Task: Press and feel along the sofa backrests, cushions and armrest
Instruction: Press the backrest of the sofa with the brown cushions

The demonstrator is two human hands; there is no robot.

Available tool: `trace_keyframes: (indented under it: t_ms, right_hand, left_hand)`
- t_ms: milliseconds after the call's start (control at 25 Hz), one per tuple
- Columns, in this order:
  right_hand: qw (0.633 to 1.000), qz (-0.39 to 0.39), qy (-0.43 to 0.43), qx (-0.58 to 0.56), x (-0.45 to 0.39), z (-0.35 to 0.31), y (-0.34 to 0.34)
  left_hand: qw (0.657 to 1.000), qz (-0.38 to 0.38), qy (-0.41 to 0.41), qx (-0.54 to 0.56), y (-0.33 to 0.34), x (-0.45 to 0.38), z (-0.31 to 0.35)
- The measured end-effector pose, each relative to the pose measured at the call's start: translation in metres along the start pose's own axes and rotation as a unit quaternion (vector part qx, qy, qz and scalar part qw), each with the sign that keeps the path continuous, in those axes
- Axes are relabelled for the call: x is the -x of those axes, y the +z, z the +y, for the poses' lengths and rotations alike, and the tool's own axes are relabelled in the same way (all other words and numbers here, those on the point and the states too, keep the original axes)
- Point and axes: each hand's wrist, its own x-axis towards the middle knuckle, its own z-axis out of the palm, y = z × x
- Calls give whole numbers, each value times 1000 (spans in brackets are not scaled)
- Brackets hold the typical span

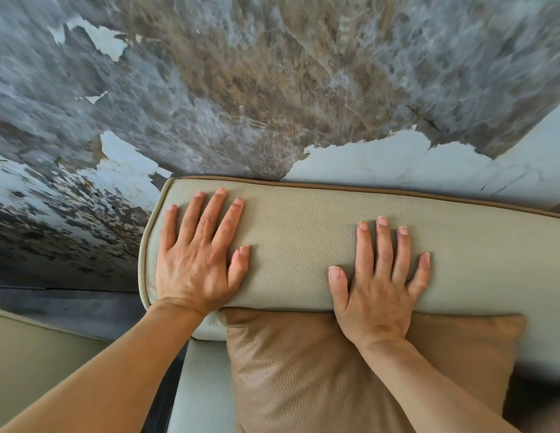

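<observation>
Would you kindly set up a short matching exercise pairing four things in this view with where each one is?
Things:
1. left hand
2. right hand
3. tan cushion
4. wall

Places:
A. leaning against the front of the backrest, below both hands
B. flat on the backrest near its rounded end
C. behind the backrest, paint peeling off it
D. flat on the backrest, wrist over the tan cushion

Pairs: 1-B, 2-D, 3-A, 4-C
</observation>
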Motion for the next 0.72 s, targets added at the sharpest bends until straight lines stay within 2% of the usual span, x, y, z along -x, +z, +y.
trace_keyframes:
  t_ms: [320,720]
  right_hand:
    - [1000,-8,1,1,-5,0,2]
    - [995,-95,10,-5,-6,-3,-23]
  left_hand:
    - [1000,-14,1,-1,4,-8,2]
    - [998,-64,11,13,-10,-7,0]
